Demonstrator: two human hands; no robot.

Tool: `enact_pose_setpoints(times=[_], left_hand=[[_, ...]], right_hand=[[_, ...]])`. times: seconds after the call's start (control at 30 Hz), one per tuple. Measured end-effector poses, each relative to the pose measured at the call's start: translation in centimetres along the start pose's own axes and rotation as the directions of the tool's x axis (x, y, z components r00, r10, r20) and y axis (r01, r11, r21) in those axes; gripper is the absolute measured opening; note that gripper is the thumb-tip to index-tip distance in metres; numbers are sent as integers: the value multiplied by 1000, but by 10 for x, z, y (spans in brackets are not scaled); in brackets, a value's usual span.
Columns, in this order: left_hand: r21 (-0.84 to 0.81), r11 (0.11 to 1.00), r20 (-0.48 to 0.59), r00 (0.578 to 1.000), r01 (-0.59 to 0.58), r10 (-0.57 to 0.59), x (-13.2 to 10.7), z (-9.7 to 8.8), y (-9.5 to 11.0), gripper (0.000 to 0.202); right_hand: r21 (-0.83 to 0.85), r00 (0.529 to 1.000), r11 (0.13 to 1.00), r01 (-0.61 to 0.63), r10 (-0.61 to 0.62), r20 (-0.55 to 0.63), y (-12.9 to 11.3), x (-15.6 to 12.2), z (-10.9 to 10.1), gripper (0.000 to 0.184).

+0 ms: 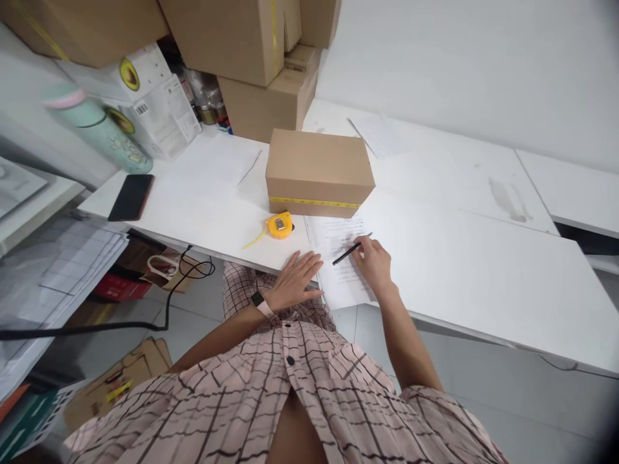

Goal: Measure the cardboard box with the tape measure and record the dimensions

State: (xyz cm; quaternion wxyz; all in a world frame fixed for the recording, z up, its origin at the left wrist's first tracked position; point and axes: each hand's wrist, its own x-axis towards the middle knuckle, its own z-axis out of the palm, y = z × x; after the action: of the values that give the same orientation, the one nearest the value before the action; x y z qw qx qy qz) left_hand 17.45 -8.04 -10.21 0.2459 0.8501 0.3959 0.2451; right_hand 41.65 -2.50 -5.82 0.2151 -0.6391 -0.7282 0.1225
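Observation:
My right hand (373, 262) is closed around a dark pen (345, 255), which slants over a printed sheet of paper (339, 287). The sheet lies at the front edge of the white table, its far end running up to a closed cardboard box (319, 171). My left hand (296, 278) rests with fingers stretched out at the table edge, beside the left side of the sheet. Just beyond it sits a yellow tape measure (280, 225) with a short length of tape pulled out to the left.
A phone (131, 197) and a mint-green bottle (104, 132) stand at the table's left end, near white boxes (164, 116). Larger cartons (227, 38) are stacked behind. Another paper (380, 135) lies at the back. A black cable (169, 303) hangs at lower left.

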Motion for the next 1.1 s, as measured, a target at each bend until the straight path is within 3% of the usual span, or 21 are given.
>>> enact_pose_setpoints(times=[0.1, 0.17, 0.23, 0.3, 0.47, 0.6, 0.83, 1.1], left_hand=[[-17, 1000, 28, 999, 22, -22, 0, -2, -2, 75], [-13, 999, 48, 998, 30, -29, 1, -4, -3, 78], [5, 1000, 58, 998, 29, -29, 1, -3, -4, 77], [60, 998, 62, 998, 24, -27, 1, -2, -5, 74], [339, 941, 66, 997, 15, -39, 4, 6, -2, 61], [475, 880, 35, 999, 18, -39, 5, 11, -2, 52], [490, 871, 10, 1000, 17, -24, 4, 15, -6, 49], [467, 884, 22, 999, 22, -36, 5, 11, -2, 47]], right_hand=[[383, 987, 919, -87, 133, -95, -16, -1, 1, 36], [660, 988, 742, -118, 155, 2, -32, 2, 7, 47], [808, 988, 568, -157, 94, 125, -47, 10, 19, 52], [846, 983, 503, -174, 40, 178, -55, 18, 35, 49], [800, 995, 591, -102, 55, 86, -50, 30, 70, 36], [800, 998, 596, -68, 33, 60, -43, 26, 75, 26], [695, 997, 719, -19, 69, -44, -40, 24, 79, 32], [636, 997, 772, -11, 53, -47, -37, 24, 84, 29]])
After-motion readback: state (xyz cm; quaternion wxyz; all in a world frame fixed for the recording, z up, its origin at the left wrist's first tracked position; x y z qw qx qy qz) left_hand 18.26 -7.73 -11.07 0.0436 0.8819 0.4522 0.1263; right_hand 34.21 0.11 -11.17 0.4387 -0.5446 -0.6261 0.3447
